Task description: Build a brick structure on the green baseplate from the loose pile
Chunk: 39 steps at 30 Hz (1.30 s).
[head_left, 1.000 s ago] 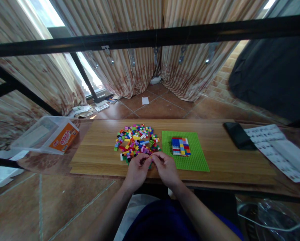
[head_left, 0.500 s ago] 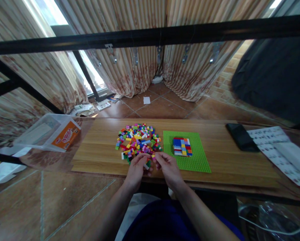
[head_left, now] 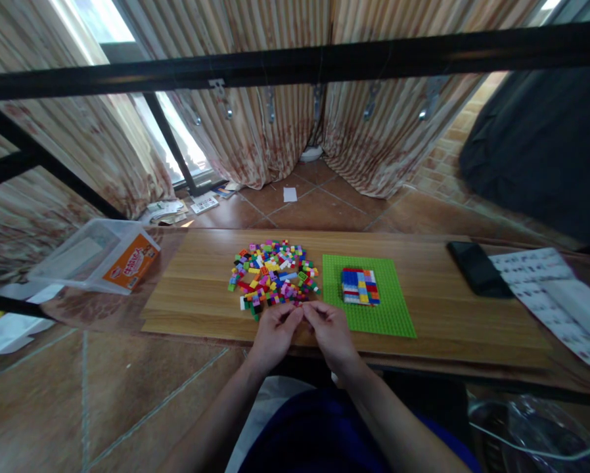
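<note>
Over by the near edge of the brown wood-grain desk [head_left: 191, 299], the bare left hand [head_left: 274, 333] and bare right hand [head_left: 331, 333] pinch tight around what seems a tiny reddish plastic brick [head_left: 298, 303], mostly hidden, probably light, stiff, slick, best held by its sides.

loose bricks [head_left: 274, 276]: left of baseplate [head_left: 394, 310] | brick block [head_left: 361, 286]: on baseplate | tub [head_left: 133, 263]: far left

green baseplate [head_left: 393, 315]; multicoloured bricks [head_left: 274, 276]; built block [head_left: 360, 286] — blue, red, yellow; curtains [head_left: 260, 138] — striped beige
</note>
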Each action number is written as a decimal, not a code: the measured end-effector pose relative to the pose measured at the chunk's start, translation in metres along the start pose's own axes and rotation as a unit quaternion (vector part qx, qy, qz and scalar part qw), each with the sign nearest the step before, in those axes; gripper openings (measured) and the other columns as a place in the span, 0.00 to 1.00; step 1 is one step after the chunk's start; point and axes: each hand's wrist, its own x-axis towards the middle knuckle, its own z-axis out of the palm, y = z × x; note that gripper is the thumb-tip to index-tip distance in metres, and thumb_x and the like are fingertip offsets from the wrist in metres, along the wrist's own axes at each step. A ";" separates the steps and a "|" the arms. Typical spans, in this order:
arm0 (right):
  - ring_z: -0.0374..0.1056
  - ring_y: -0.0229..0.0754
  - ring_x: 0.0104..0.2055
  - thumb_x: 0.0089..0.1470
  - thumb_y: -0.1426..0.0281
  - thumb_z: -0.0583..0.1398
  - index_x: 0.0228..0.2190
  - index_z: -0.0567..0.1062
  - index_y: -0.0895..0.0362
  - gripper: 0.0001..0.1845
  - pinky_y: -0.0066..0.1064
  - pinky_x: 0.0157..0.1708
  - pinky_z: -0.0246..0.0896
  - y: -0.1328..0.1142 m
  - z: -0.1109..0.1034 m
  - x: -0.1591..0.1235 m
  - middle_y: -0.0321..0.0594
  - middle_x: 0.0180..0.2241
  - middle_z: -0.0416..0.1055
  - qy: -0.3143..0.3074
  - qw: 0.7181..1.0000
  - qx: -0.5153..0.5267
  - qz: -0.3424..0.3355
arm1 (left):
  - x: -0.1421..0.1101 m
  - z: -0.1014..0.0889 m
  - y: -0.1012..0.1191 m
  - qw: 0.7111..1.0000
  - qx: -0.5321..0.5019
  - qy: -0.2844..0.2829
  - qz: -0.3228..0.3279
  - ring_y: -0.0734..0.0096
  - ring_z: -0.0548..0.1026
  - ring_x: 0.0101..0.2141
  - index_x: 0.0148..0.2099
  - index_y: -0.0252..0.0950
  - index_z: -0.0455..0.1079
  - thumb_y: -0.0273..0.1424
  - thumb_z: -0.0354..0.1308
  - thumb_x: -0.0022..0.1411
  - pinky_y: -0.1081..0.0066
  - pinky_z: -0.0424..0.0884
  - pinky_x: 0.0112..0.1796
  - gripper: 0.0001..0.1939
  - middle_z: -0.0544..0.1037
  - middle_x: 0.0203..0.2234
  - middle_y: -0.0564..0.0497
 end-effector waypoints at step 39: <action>0.73 0.44 0.36 0.53 0.70 0.59 0.37 0.79 0.57 0.11 0.35 0.41 0.66 0.011 -0.001 0.052 0.43 0.36 0.79 0.021 0.943 -0.290 -0.162 | 0.057 -0.036 -0.013 0.960 0.227 0.162 0.006 0.69 0.74 0.29 0.35 0.35 0.74 0.37 0.55 0.59 0.72 0.65 0.32 0.12 0.77 0.27 0.49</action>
